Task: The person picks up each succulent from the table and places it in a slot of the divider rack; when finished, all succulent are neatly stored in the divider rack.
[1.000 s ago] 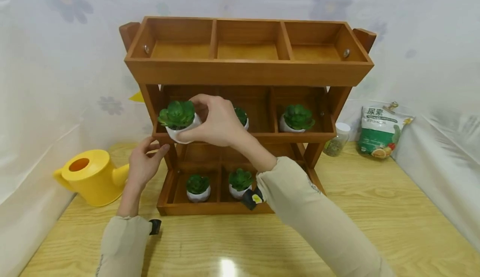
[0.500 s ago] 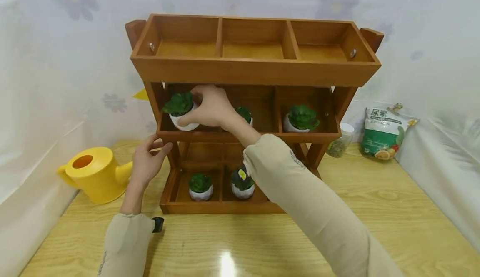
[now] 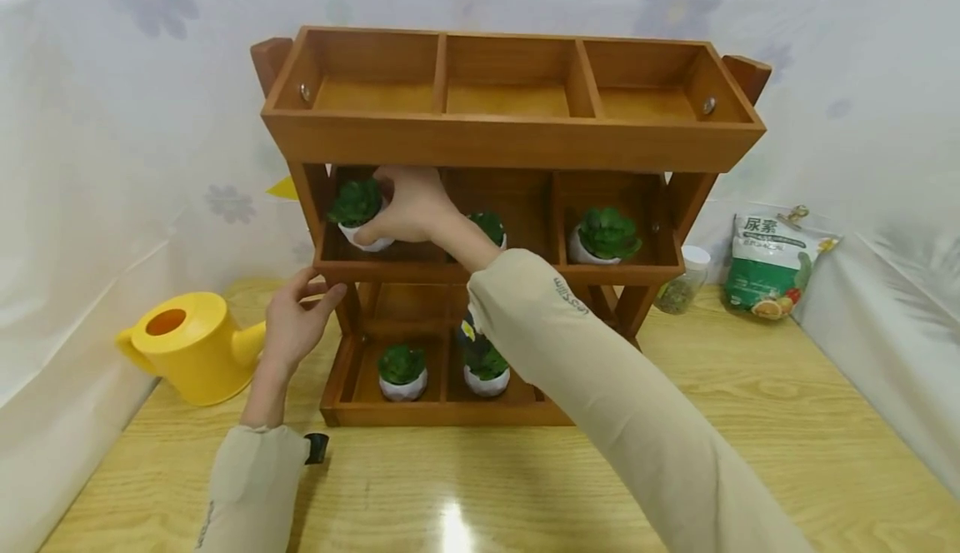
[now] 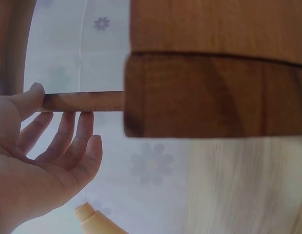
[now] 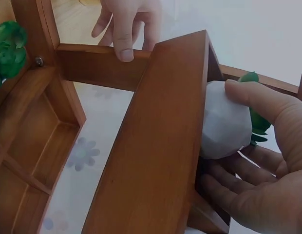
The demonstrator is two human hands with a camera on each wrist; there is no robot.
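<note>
A green succulent in a white faceted pot (image 3: 358,207) is in the left compartment of the middle tier of a wooden plant stand (image 3: 510,143). My right hand (image 3: 414,205) holds the pot, thumb in front and fingers round the far side. In the right wrist view, the pot (image 5: 225,122) sits just inside the front board, its leaves partly hidden. At the stand's left side is my left hand (image 3: 296,320). The left wrist view has its thumb and fingertips pinching the stand's narrow wooden side bar (image 4: 85,101).
More potted succulents stand in the middle tier's right compartment (image 3: 606,236) and on the bottom tier (image 3: 402,371); another is partly behind my right wrist. A yellow watering can (image 3: 191,349) is at left. A lidded jar (image 3: 684,282) and a green-and-white bag (image 3: 772,266) stand at right.
My right hand has moved the potted succulent back and slightly up, from in front of the middle tier into its left compartment. The left hand keeps its place on the stand; the view shifted slightly.
</note>
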